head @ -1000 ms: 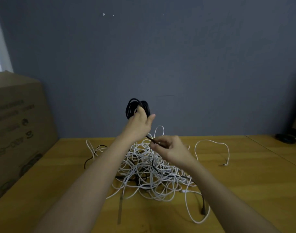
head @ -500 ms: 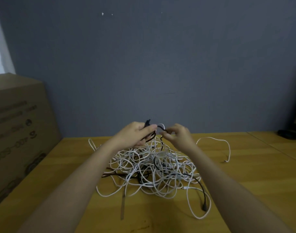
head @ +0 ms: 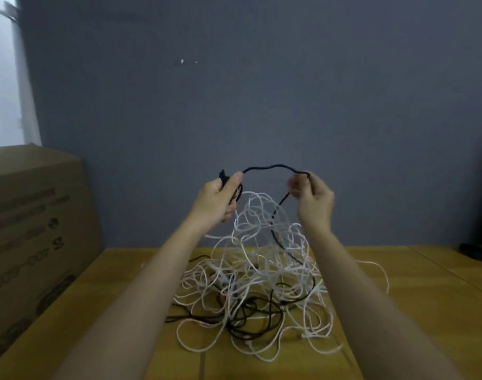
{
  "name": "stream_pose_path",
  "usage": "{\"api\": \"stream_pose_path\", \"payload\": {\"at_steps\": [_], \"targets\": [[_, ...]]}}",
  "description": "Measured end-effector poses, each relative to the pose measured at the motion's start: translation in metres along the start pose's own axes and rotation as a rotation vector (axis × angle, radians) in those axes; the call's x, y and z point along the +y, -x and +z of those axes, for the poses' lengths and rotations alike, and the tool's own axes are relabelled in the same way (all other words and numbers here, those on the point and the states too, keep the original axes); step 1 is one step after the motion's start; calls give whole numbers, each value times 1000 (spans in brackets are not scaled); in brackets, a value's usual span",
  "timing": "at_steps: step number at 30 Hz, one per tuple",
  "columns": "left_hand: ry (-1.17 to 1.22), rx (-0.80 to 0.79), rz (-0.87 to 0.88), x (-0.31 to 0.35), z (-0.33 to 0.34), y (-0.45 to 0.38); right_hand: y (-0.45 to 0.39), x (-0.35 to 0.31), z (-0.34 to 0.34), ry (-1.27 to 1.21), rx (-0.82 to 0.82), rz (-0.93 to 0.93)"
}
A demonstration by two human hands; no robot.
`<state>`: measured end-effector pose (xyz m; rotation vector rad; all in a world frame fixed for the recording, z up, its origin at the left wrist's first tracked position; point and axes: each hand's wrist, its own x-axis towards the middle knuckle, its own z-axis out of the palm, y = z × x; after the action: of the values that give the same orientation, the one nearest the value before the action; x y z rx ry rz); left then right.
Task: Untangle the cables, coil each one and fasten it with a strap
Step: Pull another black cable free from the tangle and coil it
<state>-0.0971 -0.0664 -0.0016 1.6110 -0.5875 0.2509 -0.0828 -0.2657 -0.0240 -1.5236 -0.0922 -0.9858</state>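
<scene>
Left hand [head: 217, 202] grips bunched loops of thin black cable [head: 272, 168], thumb on top. Right hand [head: 314, 200] pinches the same round cable; a wavy arc spans between them, above the pile. Its tail drops into the tangled heap of white cables [head: 261, 270] on the smooth wooden table [head: 398, 311]. Matte cardboard box [head: 34, 229] at left.
</scene>
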Motion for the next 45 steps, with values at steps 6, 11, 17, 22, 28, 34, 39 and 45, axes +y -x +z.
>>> {"api": "stream_pose_path", "payload": {"at_steps": [6,11,17,22,28,34,39,45], "targets": [[-65,20,-25,0,1,-4,-24,-21,-5,106,-100,-22],[-71,37,-23,2,9,-3,-30,-12,-13,506,-356,-7],[-47,21,-23,-1,16,0,-40,-24,-16,46,-9,-154],[144,-172,-101,-2,13,16,-16,15,-31,442,-236,-25],[520,-267,-111,3,14,40,21,13,-17,290,-360,11],[582,-119,-51,-2,14,39,74,38,-7,925,-607,-471],[209,69,22,-36,27,31,115,35,1,904,-762,-691],[-794,-77,16,-70,26,33,126,40,-15,515,-804,-241]]}}
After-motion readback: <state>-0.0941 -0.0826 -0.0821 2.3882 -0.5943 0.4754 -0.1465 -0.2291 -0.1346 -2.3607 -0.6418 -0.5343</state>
